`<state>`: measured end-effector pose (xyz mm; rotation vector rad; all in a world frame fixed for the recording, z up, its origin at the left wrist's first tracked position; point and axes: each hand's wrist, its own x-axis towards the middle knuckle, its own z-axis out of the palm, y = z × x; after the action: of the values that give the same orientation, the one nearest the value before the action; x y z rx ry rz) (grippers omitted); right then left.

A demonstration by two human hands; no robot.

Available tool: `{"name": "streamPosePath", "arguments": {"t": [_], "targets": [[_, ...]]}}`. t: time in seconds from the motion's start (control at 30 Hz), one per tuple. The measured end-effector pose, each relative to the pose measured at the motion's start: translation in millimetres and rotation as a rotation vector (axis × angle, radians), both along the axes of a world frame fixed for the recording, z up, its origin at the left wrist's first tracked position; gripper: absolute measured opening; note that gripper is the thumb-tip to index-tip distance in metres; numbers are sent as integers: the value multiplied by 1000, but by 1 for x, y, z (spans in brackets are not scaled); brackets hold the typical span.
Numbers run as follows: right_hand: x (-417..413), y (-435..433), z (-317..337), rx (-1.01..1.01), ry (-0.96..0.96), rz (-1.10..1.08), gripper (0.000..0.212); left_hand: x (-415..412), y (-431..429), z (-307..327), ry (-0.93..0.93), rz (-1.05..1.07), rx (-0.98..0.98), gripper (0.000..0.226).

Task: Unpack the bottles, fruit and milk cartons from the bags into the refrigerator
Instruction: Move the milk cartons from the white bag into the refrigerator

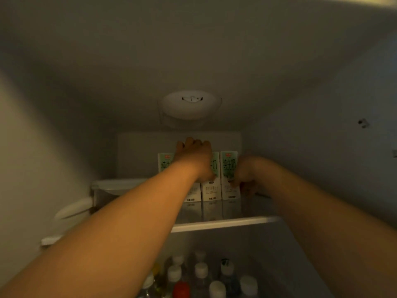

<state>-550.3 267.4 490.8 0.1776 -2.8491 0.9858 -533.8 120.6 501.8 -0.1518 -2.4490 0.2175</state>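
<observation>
I see printed paperboard milk cartons point(229, 175), matt green and white, standing on a glossy glass shelf point(225, 224) that mirrors their bases. The refrigerator walls point(322, 125) look like smooth, dull white plastic (the light is dim). Below, bottles point(202, 274) wear smooth plastic caps.

3 milk cartons point(229, 175) upright, side by side, rear of top shelf; bottles point(200, 274) w/ white caps below.

Milk cartons point(229, 175) stand abreast on shelf point(225, 223), bottles point(202, 274) below.
</observation>
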Motion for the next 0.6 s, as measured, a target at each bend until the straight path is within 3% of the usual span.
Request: {"name": "streamPosePath", "arguments": {"t": [0.2,0.33,0.4,0.47,0.6], "targets": [[0,-6,-2,115,46,-33,30,-4,5,-6,49,78,-23,81],[2,-9,-16,86,126,-58,32,2,6,-15,123,77,-46,73],[9,-8,-23,64,173,-65,34,10,5,-22,121,69,-71,82],[20,-7,-28,53,226,-72,37,24,3,-29,92,41,-41,91],[51,-8,-37,41,337,-95,38,63,0,-49,182,-82,83,78]]}}
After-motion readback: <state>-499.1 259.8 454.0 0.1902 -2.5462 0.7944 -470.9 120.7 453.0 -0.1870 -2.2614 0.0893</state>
